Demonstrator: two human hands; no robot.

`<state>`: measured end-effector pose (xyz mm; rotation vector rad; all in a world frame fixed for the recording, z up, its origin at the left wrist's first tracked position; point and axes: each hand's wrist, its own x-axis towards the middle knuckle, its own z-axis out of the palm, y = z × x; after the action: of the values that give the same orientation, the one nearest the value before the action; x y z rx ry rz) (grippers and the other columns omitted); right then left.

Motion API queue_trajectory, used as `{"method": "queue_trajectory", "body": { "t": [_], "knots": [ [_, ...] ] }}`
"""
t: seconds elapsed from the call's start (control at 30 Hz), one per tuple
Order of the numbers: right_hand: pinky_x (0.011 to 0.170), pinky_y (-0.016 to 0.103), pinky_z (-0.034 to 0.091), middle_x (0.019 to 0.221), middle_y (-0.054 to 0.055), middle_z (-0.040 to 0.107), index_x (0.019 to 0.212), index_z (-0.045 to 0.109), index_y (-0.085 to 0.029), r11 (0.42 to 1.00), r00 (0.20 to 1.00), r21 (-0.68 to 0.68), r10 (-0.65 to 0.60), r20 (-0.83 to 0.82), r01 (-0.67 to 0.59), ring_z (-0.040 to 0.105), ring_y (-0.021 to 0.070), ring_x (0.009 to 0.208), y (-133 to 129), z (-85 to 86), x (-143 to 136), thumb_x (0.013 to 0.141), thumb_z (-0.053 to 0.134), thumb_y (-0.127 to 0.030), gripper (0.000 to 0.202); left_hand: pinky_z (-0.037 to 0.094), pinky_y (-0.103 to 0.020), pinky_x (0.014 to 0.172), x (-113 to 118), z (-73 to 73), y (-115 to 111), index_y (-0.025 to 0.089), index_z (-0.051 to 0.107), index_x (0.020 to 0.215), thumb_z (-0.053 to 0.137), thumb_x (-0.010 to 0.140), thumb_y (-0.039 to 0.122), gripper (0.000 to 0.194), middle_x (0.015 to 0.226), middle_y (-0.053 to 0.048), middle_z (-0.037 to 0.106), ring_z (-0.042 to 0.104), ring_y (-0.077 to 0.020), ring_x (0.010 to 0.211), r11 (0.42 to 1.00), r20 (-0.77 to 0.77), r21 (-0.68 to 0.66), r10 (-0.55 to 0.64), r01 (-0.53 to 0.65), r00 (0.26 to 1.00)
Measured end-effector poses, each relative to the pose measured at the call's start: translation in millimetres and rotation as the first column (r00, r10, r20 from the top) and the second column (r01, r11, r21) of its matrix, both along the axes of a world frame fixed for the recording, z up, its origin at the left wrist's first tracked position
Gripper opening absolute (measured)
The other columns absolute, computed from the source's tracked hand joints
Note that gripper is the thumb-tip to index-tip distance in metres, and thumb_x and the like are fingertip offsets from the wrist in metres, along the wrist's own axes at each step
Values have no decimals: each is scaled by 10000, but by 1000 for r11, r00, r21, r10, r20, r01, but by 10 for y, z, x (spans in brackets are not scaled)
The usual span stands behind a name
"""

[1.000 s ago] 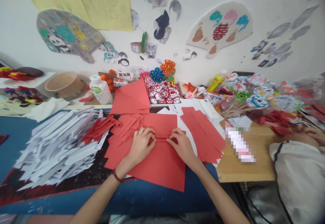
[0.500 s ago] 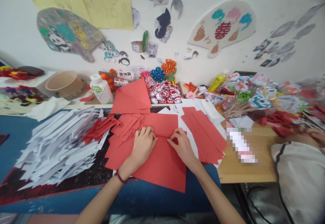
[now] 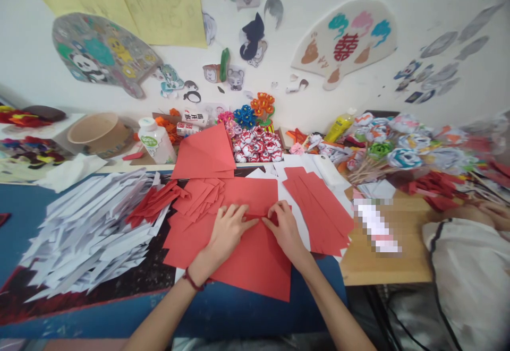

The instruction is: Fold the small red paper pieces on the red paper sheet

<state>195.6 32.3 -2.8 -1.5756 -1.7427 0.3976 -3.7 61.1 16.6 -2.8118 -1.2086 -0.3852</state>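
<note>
While the blue table (image 3: 247, 316), the heap of creased, angular white paper slips (image 3: 95, 229) and the matte, straight-edged red sheet (image 3: 258, 271) lay as they had a second earlier, we saw the left hand (image 3: 229, 233) shifted inward, one digit now stretched almost to the right hand (image 3: 287, 229). Whether the left gripped anything, we could not tell. The right had thumb and finger pinched on a narrow, folded red paper strip (image 3: 254, 216) over the sheet, between both hands.
</note>
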Motion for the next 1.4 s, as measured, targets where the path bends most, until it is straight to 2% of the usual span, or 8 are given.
{"method": "queue_trajectory", "body": {
  "t": [0.3,0.47,0.67,0.83,0.97,1.1,1.23,1.4],
  "knots": [
    [745,365,486,964,50,504,837,507,-225,999,997,-42,6,-74,-10,553,220,867,-7,29,11,859,583,-190,87,369,-468,868,-330,53,-81,363,614,1249,511,844,74,508,1285,-72,575,477,-286,1076,997,-103,30,76,-74,992],
    [791,411,501,1033,87,548,1071,532,-234,1000,998,-6,-23,-66,23,562,248,928,-62,49,-39,902,538,-212,171,380,-475,906,-238,123,-118,281,683,1135,496,841,91,397,1221,-87,623,507,-280,1067,994,-14,52,95,-94,995],
    [849,455,464,1156,126,585,1153,599,-222,991,953,133,-9,302,-33,542,287,1021,-104,14,-81,972,450,-203,235,344,-454,1026,-54,4,-115,215,506,1373,428,880,82,517,1346,-84,582,473,-263,1237,995,-71,47,-80,83,994],
    [793,408,435,930,103,664,1109,670,-171,967,826,139,101,555,-212,545,256,896,-93,5,-47,969,413,-92,303,309,-469,1023,-62,50,-75,219,531,1340,447,903,103,459,1264,-78,646,512,-251,1170,995,-1,-61,-79,79,997],
    [729,369,418,790,57,640,981,714,-195,984,879,72,110,465,-162,541,222,792,-43,105,-23,972,495,-211,220,343,-426,899,-25,141,96,265,652,1129,422,987,291,272,983,-41,727,556,-214,981,982,168,-189,40,-8,985],
    [746,357,411,786,31,620,812,709,-214,996,945,15,78,317,-87,553,200,765,30,164,-28,917,611,-282,159,333,-370,806,39,107,284,262,688,924,545,936,351,170,961,-21,680,518,-208,937,964,201,-258,119,-65,972],
    [762,336,420,847,18,629,803,661,-204,998,985,-45,52,163,-46,573,195,820,117,130,-22,843,704,-232,65,319,-345,802,60,85,353,232,643,914,639,879,330,104,993,-18,623,497,-208,979,957,142,-288,76,-33,987],
    [768,304,419,870,16,623,824,661,-202,978,986,-150,157,55,-147,577,178,845,232,137,44,795,726,-145,92,301,-338,789,67,151,352,210,604,886,632,883,275,70,968,-9,625,505,-200,950,941,136,-337,31,17,990]
  ]
}}
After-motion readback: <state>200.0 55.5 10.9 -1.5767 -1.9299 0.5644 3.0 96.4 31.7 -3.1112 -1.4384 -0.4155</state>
